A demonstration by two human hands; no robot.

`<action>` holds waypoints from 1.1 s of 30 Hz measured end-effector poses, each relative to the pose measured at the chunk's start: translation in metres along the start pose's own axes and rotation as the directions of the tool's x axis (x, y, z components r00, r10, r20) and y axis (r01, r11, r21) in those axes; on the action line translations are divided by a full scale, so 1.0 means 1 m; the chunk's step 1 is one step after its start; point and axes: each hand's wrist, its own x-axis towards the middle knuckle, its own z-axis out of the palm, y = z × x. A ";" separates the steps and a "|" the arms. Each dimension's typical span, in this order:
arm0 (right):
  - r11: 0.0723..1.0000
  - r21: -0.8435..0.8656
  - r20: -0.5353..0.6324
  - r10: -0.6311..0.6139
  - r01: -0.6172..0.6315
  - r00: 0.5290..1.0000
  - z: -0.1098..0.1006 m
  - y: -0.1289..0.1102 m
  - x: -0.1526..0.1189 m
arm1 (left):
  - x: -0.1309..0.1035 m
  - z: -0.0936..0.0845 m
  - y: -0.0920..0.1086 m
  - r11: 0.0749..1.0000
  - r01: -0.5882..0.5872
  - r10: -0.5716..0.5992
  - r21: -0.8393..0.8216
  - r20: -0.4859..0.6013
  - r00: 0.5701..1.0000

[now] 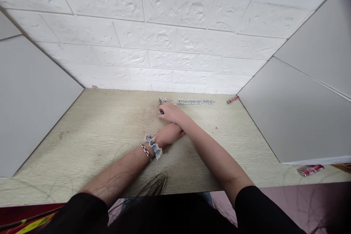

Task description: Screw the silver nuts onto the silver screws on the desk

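My right hand (170, 112) reaches in from the right and crosses over my left wrist area. Its thumb and fingers are closed around a small metal bolt (161, 111), its dark round end showing at the fingertips. Just beyond stand two similar metal bolts, a left one (159, 100) and a right one (165, 100) partly covered by the hand. My left hand (170, 133) lies low over the table, under my right forearm; its fingers are mostly hidden. On the left wrist are a blue lacy scrunchie (154, 147) and a chain bracelet (145, 151).
A row of several small silver screws (196, 102) lies right of my hands on the pale wooden table (109, 117). Red batteries lie at the far right (232, 99) and near right (310, 170). A white brick-patterned wall (161, 58) closes the back; grey panels (309, 117) flank both sides.
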 end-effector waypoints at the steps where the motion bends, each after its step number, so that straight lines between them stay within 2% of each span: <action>1: 1.000 0.001 -0.006 -0.001 0.001 1.000 0.001 0.000 0.001 | 0.000 0.000 0.000 1.000 0.000 0.000 -0.002 0.003 1.000; 15: 0.996 0.085 -0.073 0.046 -0.039 0.996 -0.003 -0.004 -0.005 | -0.001 0.000 -0.001 1.000 -0.009 0.008 -0.020 -0.021 1.000; 19: 0.990 0.129 -0.109 0.063 -0.048 0.992 -0.015 0.000 -0.009 | 0.003 -0.001 -0.002 0.989 -0.017 0.005 -0.147 -0.081 0.997; 21: 0.986 0.158 -0.149 0.068 -0.044 0.986 -0.026 0.006 -0.013 | 0.006 -0.002 -0.003 0.969 0.021 -0.047 -0.245 -0.104 0.993; 23: 0.983 0.180 -0.182 0.080 -0.047 0.980 -0.041 0.013 -0.022 | 0.009 -0.003 -0.006 0.933 0.105 -0.153 -0.345 -0.114 0.982; 25: 0.977 0.198 -0.139 0.104 -0.076 0.985 -0.056 0.019 -0.033 | 0.012 -0.004 -0.010 0.871 0.173 -0.251 -0.459 -0.116 0.961; 29: 0.975 0.127 -0.014 0.184 -0.181 0.983 -0.076 0.022 -0.053 | 0.016 -0.004 -0.019 0.731 0.194 -0.367 -0.654 -0.138 0.920; 33: 0.969 0.054 0.087 0.237 -0.242 0.968 -0.078 0.015 -0.058 | 0.019 -0.004 -0.023 0.627 0.188 -0.433 -0.756 -0.138 0.891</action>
